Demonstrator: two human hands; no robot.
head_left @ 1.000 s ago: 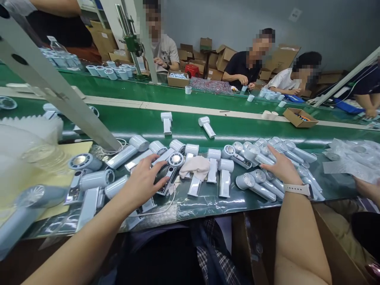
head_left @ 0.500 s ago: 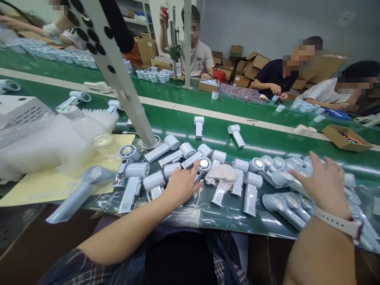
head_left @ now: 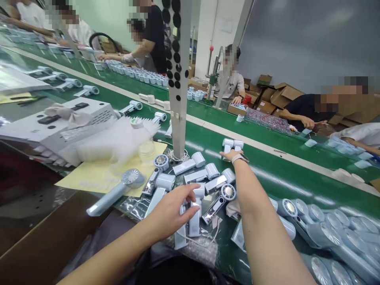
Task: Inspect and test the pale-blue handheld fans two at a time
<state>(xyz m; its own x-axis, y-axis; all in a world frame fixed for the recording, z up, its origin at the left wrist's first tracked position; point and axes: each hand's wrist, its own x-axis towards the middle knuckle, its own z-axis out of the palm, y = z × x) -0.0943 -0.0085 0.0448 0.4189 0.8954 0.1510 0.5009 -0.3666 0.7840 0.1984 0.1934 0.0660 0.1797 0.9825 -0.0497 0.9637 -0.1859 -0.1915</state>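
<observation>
The right hand [head_left: 233, 154] was stretched far forward over the green desk [head_left: 270, 170], its arm nearly straight and slanting left, at the near ends of the left blue fan [head_left: 227, 142] and the right blue fan [head_left: 238, 144], which stood side by side; whether its fingers were closed on either handle could not be told. The left hand [head_left: 172, 209] hung lower and nearer, palm turned inward, its fingers bent and apart from the thumb, over a near fan [head_left: 194, 221]; contact there was unclear. Between the left hand and the right forearm lay a ring-faced fan [head_left: 228, 192], and the forearm crossed in front of a crumpled cloth [head_left: 233, 208]. A metal post [head_left: 179, 138] rose to the left of the pair, limiting sideways room there. Green surface ran to the pair's right and beyond it to a pale strip [head_left: 308, 163]. Packed fans [head_left: 335, 233] crowded the near right, and a large fan [head_left: 132, 178] jutted past the yellow sheet's [head_left: 97, 170] near edge.
</observation>
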